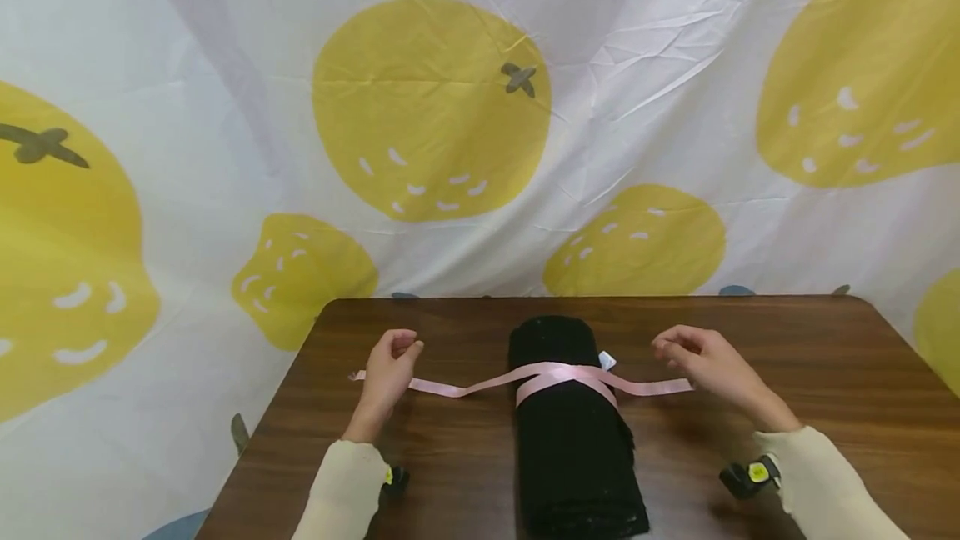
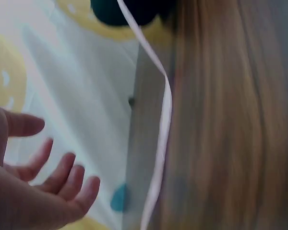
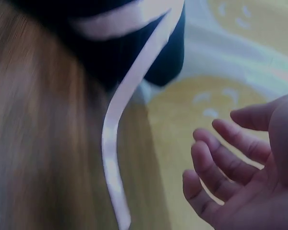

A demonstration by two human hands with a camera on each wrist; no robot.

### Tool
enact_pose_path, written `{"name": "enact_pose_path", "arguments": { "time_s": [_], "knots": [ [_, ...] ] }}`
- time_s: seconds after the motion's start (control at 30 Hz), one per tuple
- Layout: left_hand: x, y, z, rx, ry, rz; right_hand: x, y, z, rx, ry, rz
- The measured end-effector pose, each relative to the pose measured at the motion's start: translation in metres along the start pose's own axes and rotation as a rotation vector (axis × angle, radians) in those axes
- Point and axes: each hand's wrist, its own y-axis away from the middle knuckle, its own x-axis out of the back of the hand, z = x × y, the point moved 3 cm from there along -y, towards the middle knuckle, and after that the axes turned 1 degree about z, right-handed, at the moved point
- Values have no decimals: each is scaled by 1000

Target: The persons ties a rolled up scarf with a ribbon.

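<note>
Black cloth bundle [image 1: 581, 467], thick and rolled or folded into a long shape, lies lengthwise on the brown wood-grain table [image 1: 457, 340], far end near the back edge. Glossy pink ribbon [image 1: 557, 374] spans its far half, crossing on top; the two loose tails run out left and right, slightly wavy.

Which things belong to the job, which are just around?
Part of the job:
rolled black cloth
pink ribbon, crossed over it
left hand, right hand, both empty

Just around:
wood-grain table
lemon-print sheet
white tag by the cloth
wrist cameras
</note>
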Motion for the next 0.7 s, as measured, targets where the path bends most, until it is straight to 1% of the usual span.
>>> {"name": "enact_pose_path", "arguments": {
  "time_s": [0.13, 0.23, 0.37, 0.43, 0.57, 0.7],
  "knots": [
    [-24, 5, 20, -108, 8, -129, -14, -6, -23, 124, -41, -51],
    [-40, 11, 32, -177, 6, -224, -26, -10, -37, 182, -70, -97],
    [-62, 18, 45, -230, 0, -352, -39, -15, -51, 240, -81, -144],
    [-72, 21, 50, -254, -5, -406, -45, -17, -56, 254, -89, -168],
    [-88, 27, 59, -297, 4, -482, -55, -20, -64, 264, -83, -203],
    [-98, 32, 66, -317, 26, -524, -60, -22, -67, 273, -39, -196]
  ]
}}
